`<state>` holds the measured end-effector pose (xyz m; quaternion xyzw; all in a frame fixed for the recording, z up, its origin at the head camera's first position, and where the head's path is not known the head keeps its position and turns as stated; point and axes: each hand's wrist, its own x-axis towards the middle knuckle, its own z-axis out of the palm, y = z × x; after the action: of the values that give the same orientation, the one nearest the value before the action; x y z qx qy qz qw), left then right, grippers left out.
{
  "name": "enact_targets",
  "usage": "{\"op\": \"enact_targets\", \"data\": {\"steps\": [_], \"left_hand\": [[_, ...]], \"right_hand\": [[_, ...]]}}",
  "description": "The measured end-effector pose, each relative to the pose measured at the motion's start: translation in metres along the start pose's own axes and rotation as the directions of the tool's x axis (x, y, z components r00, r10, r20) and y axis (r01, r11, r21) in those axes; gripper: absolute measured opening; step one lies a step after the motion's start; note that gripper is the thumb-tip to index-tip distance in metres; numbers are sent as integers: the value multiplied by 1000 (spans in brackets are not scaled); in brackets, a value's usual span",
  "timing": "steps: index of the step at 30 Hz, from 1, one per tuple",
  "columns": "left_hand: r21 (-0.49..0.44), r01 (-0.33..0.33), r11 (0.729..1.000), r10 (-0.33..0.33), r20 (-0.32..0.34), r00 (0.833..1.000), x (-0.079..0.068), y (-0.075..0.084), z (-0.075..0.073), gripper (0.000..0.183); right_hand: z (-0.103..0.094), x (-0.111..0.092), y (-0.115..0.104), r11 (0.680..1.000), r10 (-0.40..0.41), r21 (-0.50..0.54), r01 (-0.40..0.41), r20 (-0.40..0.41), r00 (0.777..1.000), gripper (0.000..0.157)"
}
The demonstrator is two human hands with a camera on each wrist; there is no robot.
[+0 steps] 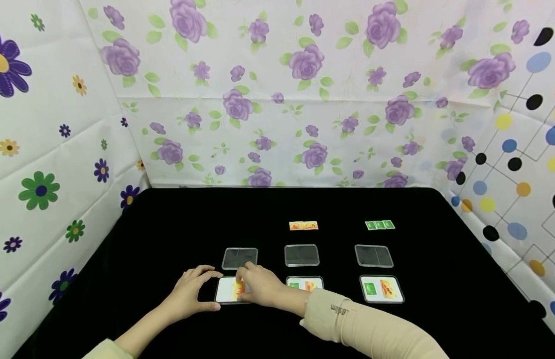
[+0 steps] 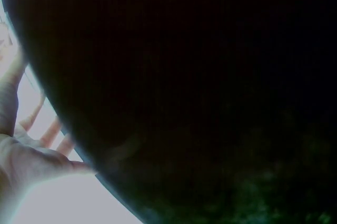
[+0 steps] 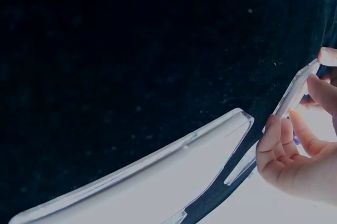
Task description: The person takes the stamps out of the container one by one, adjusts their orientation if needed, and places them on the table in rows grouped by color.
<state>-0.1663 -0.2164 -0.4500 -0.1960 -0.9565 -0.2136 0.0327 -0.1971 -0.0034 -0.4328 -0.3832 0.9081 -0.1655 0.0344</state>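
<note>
A shallow clear-rimmed case with a white inside [image 1: 224, 290] lies at the left of the front row. My left hand [image 1: 188, 291] rests at its left end, thumb and index finger spread to the two left corners. My right hand [image 1: 259, 285] reaches over the case, holding a small orange picture card [image 1: 238, 288] between thumb and finger at its upper and lower edges. The left part of the case is plain white; the right part lies hidden under my right hand. In the right wrist view, the fingers [image 3: 287, 150] bend around the case's edge.
Two similar cases, one in the middle [image 1: 294, 285] and one at right [image 1: 381, 289], each hold a green and an orange picture. Clear covers [image 1: 239, 258] [image 1: 302, 255] [image 1: 373, 256] lie behind. Farther back are orange cards [image 1: 303, 226] and green cards [image 1: 379, 225].
</note>
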Motion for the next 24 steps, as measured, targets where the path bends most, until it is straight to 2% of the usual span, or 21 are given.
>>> {"op": "enact_targets", "data": {"steps": [9, 18, 22, 24], "left_hand": [[5, 2, 1000, -2, -5, 1000, 1, 1, -1, 66], [4, -13, 1000, 13, -11, 1000, -1, 1, 1, 66], [1, -11, 1000, 11, -13, 1000, -1, 2, 0, 66], [6, -7, 1000, 7, -11, 1000, -1, 2, 0, 66]], "right_hand": [[-5, 5, 1, 993, 34, 112, -34, 1, 999, 37], [-5, 6, -4, 986, 19, 166, -20, 9, 1000, 37], [-5, 5, -5, 972, -12, 236, 13, -6, 1000, 37], [-5, 3, -4, 962, -54, 265, 63, -39, 998, 37]]}}
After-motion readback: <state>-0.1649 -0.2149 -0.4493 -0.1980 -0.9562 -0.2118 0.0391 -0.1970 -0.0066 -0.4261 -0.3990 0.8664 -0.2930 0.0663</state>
